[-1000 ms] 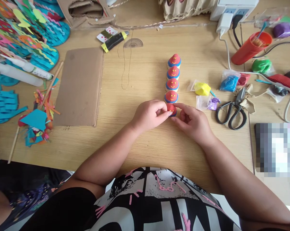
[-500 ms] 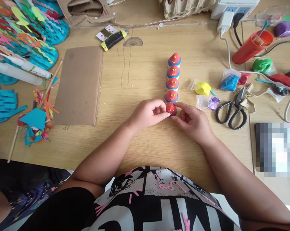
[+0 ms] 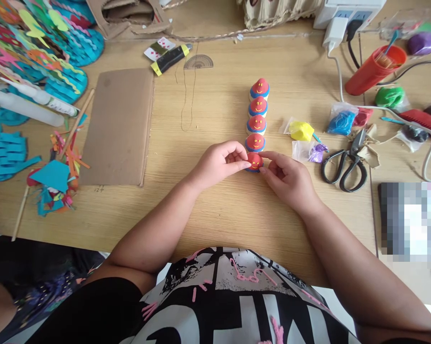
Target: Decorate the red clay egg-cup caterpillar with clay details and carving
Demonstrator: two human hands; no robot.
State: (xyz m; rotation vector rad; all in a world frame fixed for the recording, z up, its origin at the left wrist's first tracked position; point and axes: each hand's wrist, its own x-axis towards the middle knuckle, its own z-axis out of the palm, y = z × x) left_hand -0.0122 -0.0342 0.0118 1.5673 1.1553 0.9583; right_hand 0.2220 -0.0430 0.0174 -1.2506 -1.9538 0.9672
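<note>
A column of several small clay smiley figures (image 3: 256, 124) runs away from me, each with a red dome, yellow eyes and smile, a blue rim and a pale base. At the near end sits one more smiley figure (image 3: 254, 163), its lower edge partly behind my fingertips. My left hand (image 3: 222, 163) is curled at its left side, thumb and fingertips against it. On the right, my right hand (image 3: 289, 179) has its index fingertip at the upper edge and its thumb at the lower right side. Both hands hold this figure between them on the table.
Black-handled scissors (image 3: 346, 165), a yellow clay bag (image 3: 301, 130) and a blue clay bag (image 3: 342, 120) lie to the right. Beyond stands a tilted red cup (image 3: 374, 71). A cardboard sheet (image 3: 117, 126) and paper scraps (image 3: 54, 179) are on the left. Another person's clothing shows at lower left.
My right thumb has shifted slightly right and up along the near figure's side. My left fingers have lifted a little. The column of figures stays in place.
</note>
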